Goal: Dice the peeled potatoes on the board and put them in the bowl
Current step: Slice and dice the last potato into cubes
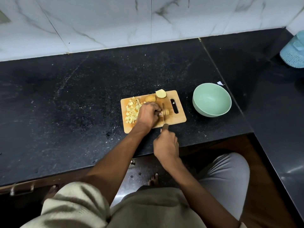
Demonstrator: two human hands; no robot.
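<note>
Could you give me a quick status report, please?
Left hand holds potato; right hand grips knife, cutting. Dice piled on board. Bowl empty. Nothing in the way.

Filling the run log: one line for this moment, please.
left hand holds potato piece | right hand cuts with knife | diced pile on board | bowl empty

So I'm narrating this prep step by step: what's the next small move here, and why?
Probably press the knife down through the potato piece that the left hand steadies on the board. The right hand grips the handle with the blade on that piece, and the bowl looks empty, so dicing isn't finished.
</note>
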